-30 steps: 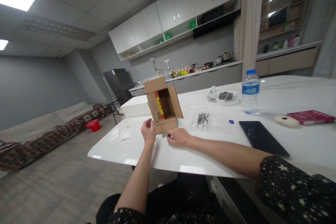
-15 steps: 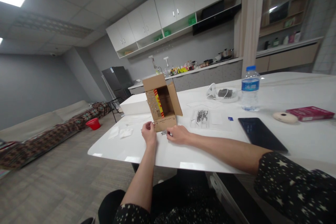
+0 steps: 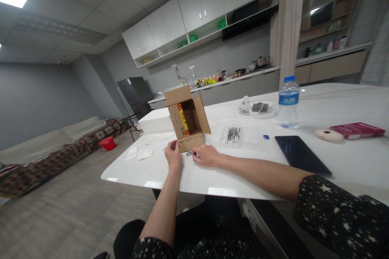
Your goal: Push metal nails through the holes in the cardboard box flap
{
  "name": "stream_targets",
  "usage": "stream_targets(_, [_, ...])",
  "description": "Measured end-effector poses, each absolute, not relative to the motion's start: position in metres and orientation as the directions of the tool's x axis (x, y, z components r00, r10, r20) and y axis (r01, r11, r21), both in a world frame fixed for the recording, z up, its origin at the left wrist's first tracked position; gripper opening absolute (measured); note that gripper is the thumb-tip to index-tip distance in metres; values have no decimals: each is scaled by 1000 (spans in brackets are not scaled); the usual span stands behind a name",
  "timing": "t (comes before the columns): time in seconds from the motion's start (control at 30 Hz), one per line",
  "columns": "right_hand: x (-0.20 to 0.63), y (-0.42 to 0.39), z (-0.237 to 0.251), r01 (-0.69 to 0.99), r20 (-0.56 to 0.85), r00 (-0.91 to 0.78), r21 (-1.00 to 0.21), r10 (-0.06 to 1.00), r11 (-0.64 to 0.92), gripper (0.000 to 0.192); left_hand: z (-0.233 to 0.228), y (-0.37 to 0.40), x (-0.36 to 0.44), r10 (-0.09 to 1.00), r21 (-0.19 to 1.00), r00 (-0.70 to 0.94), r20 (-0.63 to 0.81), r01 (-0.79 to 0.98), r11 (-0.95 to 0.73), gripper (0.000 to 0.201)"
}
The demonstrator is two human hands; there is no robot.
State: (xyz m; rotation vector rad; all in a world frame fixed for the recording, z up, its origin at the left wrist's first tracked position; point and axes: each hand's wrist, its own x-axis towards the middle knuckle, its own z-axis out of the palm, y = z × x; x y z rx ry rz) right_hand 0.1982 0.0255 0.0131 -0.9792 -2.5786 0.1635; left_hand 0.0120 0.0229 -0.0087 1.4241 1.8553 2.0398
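Note:
A small open cardboard box (image 3: 194,118) stands on the white table (image 3: 243,178), its opening facing me, with rows of small holes in its left and bottom flaps. My left hand (image 3: 173,154) is at the bottom flap's left corner, fingers pinched on a thin metal pin (image 3: 165,148) that sticks out to the left. My right hand (image 3: 206,156) lies on the table just right of it, fingertips closed on a few small metal parts (image 3: 190,153) in front of the flap.
A clear tray of metal screws (image 3: 233,135) lies right of the box. Further right are a black tablet (image 3: 300,154), a water bottle (image 3: 288,102), a round beige object (image 3: 326,134) and a red box (image 3: 357,129). A white box (image 3: 154,123) and paper scraps (image 3: 140,153) lie left.
My left hand has shifted slightly toward the box's bottom flap, and the thin pin now shows at its fingertips. My right hand has stayed on the metal parts.

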Motion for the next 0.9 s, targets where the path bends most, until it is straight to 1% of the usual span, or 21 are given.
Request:
stream_targets(0.33, [199, 26, 13, 616, 306, -686, -240, 660, 751, 28, -2, 17, 19, 588, 763, -530, 612, 593, -259, 26])
stream_targets(0.63, [199, 26, 13, 613, 296, -692, -241, 658, 752, 27, 2, 16, 24, 568, 716, -515, 642, 668, -204, 18])
stream_targets(0.9, [198, 30, 9, 618, 302, -689, -230, 659, 752, 28, -3, 18, 21, 579, 682, -495, 648, 715, -153, 22])
